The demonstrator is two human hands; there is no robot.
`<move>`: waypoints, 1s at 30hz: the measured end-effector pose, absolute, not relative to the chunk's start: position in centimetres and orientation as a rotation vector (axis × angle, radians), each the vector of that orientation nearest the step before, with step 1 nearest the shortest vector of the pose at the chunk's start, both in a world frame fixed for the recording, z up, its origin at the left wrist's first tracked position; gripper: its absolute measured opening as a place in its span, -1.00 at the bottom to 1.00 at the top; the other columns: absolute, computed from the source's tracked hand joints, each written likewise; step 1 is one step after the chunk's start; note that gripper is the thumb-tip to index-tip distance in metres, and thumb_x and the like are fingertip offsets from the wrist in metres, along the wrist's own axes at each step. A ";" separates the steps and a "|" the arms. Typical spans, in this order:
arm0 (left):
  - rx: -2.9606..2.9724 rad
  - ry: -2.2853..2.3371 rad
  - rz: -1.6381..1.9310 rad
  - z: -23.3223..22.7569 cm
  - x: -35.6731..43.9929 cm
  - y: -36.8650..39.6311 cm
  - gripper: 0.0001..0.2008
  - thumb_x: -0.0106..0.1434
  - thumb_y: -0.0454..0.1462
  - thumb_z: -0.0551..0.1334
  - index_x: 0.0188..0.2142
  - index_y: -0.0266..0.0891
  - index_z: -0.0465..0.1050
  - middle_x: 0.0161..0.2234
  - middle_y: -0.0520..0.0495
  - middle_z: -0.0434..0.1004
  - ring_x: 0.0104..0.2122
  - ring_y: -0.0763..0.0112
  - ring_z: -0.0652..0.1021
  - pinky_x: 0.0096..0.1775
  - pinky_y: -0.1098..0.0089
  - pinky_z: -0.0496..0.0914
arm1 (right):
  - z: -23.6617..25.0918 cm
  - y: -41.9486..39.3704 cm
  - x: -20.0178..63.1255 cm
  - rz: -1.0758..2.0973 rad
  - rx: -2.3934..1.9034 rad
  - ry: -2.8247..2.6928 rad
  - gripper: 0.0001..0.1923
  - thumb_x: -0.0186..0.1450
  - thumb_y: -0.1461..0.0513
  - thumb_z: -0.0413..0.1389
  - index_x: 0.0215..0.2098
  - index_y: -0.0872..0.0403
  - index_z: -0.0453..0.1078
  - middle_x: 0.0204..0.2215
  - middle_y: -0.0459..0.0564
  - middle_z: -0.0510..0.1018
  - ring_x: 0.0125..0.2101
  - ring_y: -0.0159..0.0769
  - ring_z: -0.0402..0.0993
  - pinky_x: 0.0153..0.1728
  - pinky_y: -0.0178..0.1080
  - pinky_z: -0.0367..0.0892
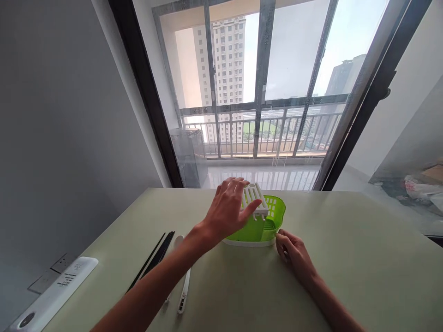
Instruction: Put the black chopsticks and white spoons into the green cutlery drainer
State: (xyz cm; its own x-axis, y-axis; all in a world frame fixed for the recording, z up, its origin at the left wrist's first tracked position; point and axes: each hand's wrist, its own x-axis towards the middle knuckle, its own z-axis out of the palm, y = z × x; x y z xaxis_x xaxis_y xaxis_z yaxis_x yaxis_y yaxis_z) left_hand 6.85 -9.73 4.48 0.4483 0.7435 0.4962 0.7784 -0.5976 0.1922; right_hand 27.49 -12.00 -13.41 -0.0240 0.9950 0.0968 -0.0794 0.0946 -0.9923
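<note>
A bright green cutlery holder with slotted walls and a white base stands near the far edge of the table. Over its open top, my left hand grips a white slotted rack between thumb and fingers. The rack is tilted, with small hooks along its near edge; part of it is behind my hand. My right hand is curled at the holder's lower right corner, its thumb and index finger closed against the edge. The rest of those fingers are folded under and partly hidden.
Left of my left forearm lie several black chopsticks and white long-handled spoons, partly covered by the arm. A white power strip is at the table's left edge. Beyond the table stands a glass sliding door.
</note>
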 end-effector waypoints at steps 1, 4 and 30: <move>-2.644 -1.386 -0.809 3.9 7.8 -9.8 -0.36 0.41 0.11 0.10 0.26 -0.30 0.27 0.29 -0.36 0.36 0.34 -0.04 0.28 0.31 -0.03 0.23 | -13.4 -12.0 27.5 1.198 -1.071 -1.211 -0.51 0.30 -0.06 0.13 -0.62 -0.01 0.14 -0.70 -0.21 0.19 -0.62 -0.39 0.03 -0.56 -0.30 0.00; -2.678 -1.467 -0.707 2.3 9.8 -9.8 -0.24 0.39 0.17 0.07 0.34 -0.32 0.16 0.37 -0.41 0.23 0.41 -0.08 0.15 0.36 -0.11 0.11 | -13.5 -11.8 27.5 1.217 -1.068 -1.197 -0.50 0.30 -0.10 0.14 -0.61 -0.01 0.14 -0.70 -0.21 0.18 -0.62 -0.40 0.01 -0.57 -0.30 -0.02; -2.120 -1.758 -0.600 3.1 -10.0 -5.3 -0.47 0.41 -0.07 0.04 0.29 -0.16 0.36 0.35 -0.05 0.34 0.34 0.22 0.32 0.29 0.20 0.29 | -13.5 -11.9 27.8 1.193 -1.138 -1.316 -0.51 0.36 -0.09 0.06 -0.57 -0.01 0.09 -0.66 -0.22 0.16 -0.60 -0.41 0.00 -0.54 -0.30 0.01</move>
